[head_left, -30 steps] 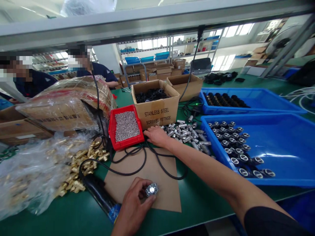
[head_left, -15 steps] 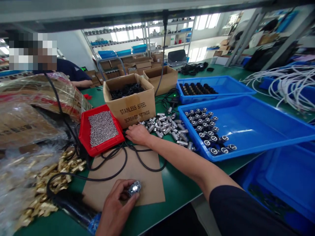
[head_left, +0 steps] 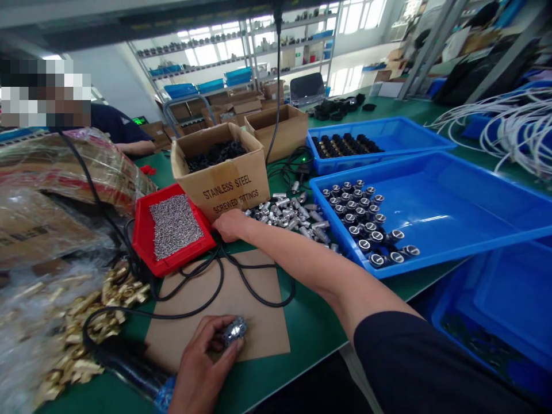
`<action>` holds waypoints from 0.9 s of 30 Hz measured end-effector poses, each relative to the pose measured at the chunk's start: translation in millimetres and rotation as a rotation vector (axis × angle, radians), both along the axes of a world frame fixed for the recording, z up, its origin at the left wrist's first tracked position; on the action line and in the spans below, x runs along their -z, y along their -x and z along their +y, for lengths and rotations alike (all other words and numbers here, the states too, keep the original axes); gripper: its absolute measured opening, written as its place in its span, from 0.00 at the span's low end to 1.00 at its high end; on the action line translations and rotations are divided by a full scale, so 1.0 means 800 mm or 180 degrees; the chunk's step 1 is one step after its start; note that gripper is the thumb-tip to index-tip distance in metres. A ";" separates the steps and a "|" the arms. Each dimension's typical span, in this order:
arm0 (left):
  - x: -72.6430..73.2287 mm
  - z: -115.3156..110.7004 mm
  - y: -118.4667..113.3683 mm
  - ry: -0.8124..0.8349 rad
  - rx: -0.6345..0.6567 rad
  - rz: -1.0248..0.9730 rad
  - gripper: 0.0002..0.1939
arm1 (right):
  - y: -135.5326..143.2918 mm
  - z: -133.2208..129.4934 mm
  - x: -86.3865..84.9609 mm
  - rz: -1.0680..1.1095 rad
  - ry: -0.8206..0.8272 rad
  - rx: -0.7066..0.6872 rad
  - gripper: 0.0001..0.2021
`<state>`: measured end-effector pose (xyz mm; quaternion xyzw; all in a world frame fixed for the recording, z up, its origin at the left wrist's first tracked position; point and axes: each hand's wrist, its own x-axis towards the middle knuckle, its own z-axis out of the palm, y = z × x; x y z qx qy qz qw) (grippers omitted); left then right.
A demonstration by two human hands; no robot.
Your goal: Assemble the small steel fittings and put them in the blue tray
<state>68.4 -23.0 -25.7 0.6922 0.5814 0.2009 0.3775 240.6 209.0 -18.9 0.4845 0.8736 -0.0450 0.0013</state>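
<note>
Between the thumb and fingers of my left hand (head_left: 207, 356) is a small silvery metal fitting (head_left: 235, 331), held over the brown cardboard sheet (head_left: 263, 310). My right hand (head_left: 229, 225) reaches to the lower front edge of the cardboard box (head_left: 233, 187) lettered "STAINLESS STEEL SCREWED FITTINGS". Its fingers are hidden, so what they hold, if anything, does not show. Left of that hand lies the red tray (head_left: 202, 244), with many tiny metal pieces (head_left: 175, 225) in it. A heap of silver cylindrical fittings (head_left: 291, 214) lies to its right.
Black-and-silver parts stand in a large blue tray (head_left: 448, 213); a second blue tray (head_left: 414, 135) lies behind. Black cable (head_left: 172, 316) loops over the sheet to a dark tool (head_left: 129, 368). Brass fittings (head_left: 86, 339) are at left. A person's arm (head_left: 133, 148) shows beyond.
My right hand has turned and moved slightly left at the box's base, its fingers now out of sight. My left hand keeps the fitting in nearly the same place. The camera view has shifted slightly.
</note>
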 end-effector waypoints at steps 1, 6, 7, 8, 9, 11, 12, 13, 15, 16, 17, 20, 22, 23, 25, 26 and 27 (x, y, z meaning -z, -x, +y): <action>-0.001 -0.001 -0.002 -0.0010 -0.0060 -0.0042 0.17 | 0.001 0.005 -0.003 -0.0061 0.0062 -0.0054 0.17; -0.005 -0.005 -0.008 -0.0062 -0.0166 -0.0223 0.16 | 0.001 0.020 -0.018 -0.0330 0.0251 -0.0363 0.17; -0.005 -0.005 -0.008 -0.0075 -0.0161 -0.0224 0.16 | 0.001 0.021 -0.020 -0.0367 0.0254 -0.0400 0.17; -0.004 -0.004 -0.007 -0.0093 -0.0160 -0.0214 0.16 | 0.000 0.021 -0.022 -0.0392 0.0240 -0.0430 0.17; -0.003 -0.004 -0.006 -0.0110 -0.0145 -0.0193 0.16 | -0.001 0.021 -0.023 -0.0403 0.0208 -0.0459 0.18; 0.000 -0.003 -0.003 -0.0131 -0.0082 -0.0129 0.16 | -0.003 0.019 -0.023 -0.0383 0.0089 -0.0520 0.19; 0.002 -0.002 -0.001 -0.0127 -0.0046 -0.0100 0.16 | -0.005 0.018 -0.022 -0.0357 0.0012 -0.0558 0.20; 0.003 -0.002 0.000 -0.0118 -0.0028 -0.0075 0.16 | -0.008 0.016 -0.021 -0.0328 -0.0068 -0.0602 0.20; 0.003 -0.002 0.000 -0.0102 -0.0044 -0.0045 0.17 | -0.014 0.012 -0.019 -0.0279 -0.0217 -0.0700 0.20; 0.003 -0.002 0.001 -0.0095 -0.0066 -0.0034 0.17 | -0.017 0.010 -0.018 -0.0257 -0.0287 -0.0750 0.19; 0.002 -0.001 0.001 -0.0080 -0.0057 -0.0014 0.17 | -0.021 0.008 -0.017 -0.0234 -0.0353 -0.0798 0.18; 0.001 0.001 0.003 -0.0024 0.0101 0.0118 0.18 | -0.032 0.004 -0.017 -0.0161 -0.0517 -0.0886 0.17; 0.002 0.003 0.004 -0.0025 0.0180 0.0193 0.19 | -0.036 0.003 -0.018 -0.0129 -0.0578 -0.0902 0.17; 0.003 0.004 0.005 -0.0043 0.0183 0.0213 0.18 | -0.038 0.002 -0.017 -0.0116 -0.0603 -0.0895 0.17; 0.004 0.005 0.004 -0.0089 0.0153 0.0240 0.18 | -0.038 0.002 -0.014 -0.0064 -0.0660 -0.0857 0.17; 0.004 0.005 0.004 -0.0101 0.0144 0.0256 0.18 | -0.038 0.001 -0.012 -0.0014 -0.0694 -0.0817 0.17; 0.004 0.005 0.004 -0.0105 0.0143 0.0271 0.18 | -0.039 0.000 -0.010 0.0055 -0.0728 -0.0754 0.17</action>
